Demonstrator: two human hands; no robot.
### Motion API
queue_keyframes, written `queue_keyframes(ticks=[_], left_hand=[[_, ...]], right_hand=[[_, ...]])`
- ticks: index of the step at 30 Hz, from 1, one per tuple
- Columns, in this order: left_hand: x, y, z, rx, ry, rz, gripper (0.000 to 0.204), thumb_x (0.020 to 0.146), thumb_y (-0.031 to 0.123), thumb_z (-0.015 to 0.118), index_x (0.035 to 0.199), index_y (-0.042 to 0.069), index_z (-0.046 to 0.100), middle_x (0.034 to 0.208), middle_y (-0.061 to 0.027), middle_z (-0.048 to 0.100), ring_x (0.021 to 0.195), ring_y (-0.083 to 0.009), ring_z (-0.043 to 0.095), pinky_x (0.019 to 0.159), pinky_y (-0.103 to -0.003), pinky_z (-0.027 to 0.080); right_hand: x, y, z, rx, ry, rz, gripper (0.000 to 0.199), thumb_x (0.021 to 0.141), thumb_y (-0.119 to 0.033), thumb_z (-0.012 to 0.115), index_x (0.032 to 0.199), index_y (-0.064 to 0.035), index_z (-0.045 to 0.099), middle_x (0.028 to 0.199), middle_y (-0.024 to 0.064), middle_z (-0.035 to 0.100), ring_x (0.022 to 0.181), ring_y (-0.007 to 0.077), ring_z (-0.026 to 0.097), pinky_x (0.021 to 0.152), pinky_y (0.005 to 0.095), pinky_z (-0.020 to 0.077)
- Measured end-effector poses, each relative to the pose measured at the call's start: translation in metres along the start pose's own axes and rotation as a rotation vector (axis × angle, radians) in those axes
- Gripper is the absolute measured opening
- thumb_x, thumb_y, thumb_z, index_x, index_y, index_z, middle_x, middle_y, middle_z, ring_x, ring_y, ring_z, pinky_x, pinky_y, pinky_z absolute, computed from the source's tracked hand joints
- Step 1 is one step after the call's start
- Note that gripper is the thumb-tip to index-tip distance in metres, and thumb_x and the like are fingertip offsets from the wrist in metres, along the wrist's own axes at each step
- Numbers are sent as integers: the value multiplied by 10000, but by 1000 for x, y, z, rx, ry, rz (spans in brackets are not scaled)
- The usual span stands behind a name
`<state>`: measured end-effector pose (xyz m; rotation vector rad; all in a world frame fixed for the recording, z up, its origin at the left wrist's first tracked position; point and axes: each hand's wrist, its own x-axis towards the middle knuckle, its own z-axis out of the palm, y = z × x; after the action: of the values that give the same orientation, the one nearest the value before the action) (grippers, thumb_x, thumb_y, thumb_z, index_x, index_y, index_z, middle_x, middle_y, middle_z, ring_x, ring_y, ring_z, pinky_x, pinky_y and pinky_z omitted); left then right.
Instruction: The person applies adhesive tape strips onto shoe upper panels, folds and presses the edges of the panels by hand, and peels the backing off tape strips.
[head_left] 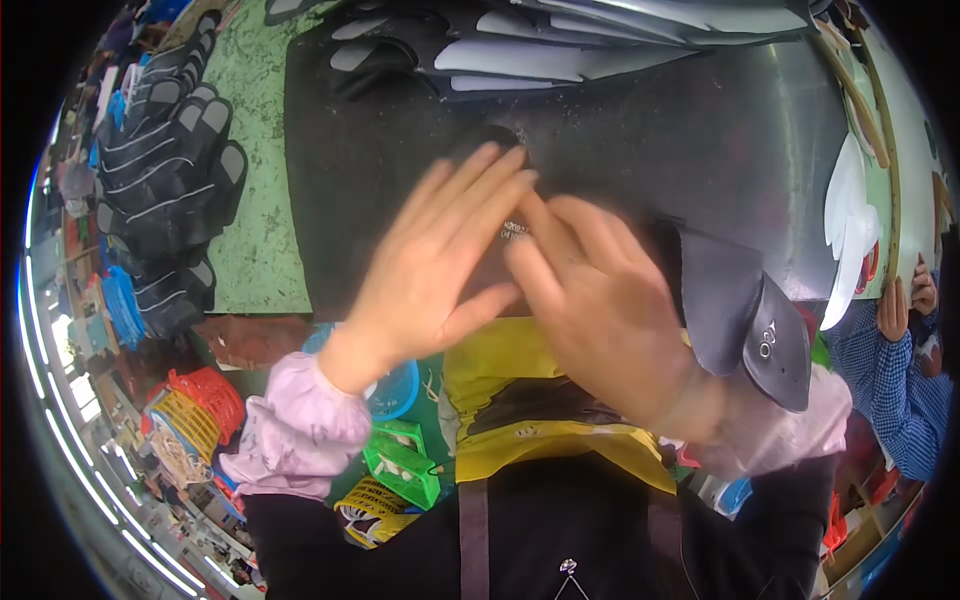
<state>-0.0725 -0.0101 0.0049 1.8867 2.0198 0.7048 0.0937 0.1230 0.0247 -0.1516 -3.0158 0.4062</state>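
Note:
My left hand [435,255] lies flat over a small black leather-like piece [497,133], fingers stretched out and close together. Most of that piece is hidden under my hands; its dark far edge shows beyond the fingertips, and pale print [514,230] shows between the hands. My right hand [605,300] is slightly blurred, its fingers bent and its thumb and forefinger closed at the piece's right side. Both hands rest over a dark mat [700,150]. Beside my right wrist, black cut pieces [722,300] hang over the mat's near edge, one bearing a pale mark.
Black pieces with white undersides [560,60] are layered at the far edge. More black pieces with grey patches [165,170] overlap on the green tabletop [255,200] at left. White pieces [850,215] lie at right. Baskets [195,415] stand below left; another person's hands [900,300] show at right.

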Motion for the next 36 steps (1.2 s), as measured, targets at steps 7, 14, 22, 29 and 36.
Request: queue_keyframes(ticks=[7,14,22,29,36], left_hand=[[-8,11,-25,390,2,11,436,911,72,618,1341,31,678,1419,-115,652,1309,-363,556,1151,-559,332],[69,70,48,-375,73,109,452,818,-84,542,1259,-43,630,1300,-171,643,1107,-411,560,999,-472,471],[93,110,67,-36,90,21,479,797,178,794,1227,-6,694,1044,-132,602,987,-317,570,886,-420,497],[90,93,68,-184,82,111,306,846,104,742,1141,22,742,1020,-123,619,940,-305,571,827,-402,489],[93,108,68,18,61,32,645,716,235,874,1289,27,665,1131,-129,576,971,-325,565,840,-428,499]], right_hand=[[-79,14,-42,-16,-138,144,461,806,-18,708,1261,13,637,1372,154,669,1222,289,668,945,374,566],[-117,79,-52,301,151,-81,224,722,16,680,935,-48,702,1066,108,739,885,258,729,722,365,585],[-123,85,-59,248,145,396,247,790,65,617,1022,-4,667,1026,187,701,921,394,671,782,454,550],[-123,118,-62,725,129,644,285,819,63,586,1092,23,656,929,190,687,852,396,672,744,419,542],[-121,120,-49,504,168,362,291,804,94,584,1073,29,673,1088,193,657,936,397,671,802,424,548]])
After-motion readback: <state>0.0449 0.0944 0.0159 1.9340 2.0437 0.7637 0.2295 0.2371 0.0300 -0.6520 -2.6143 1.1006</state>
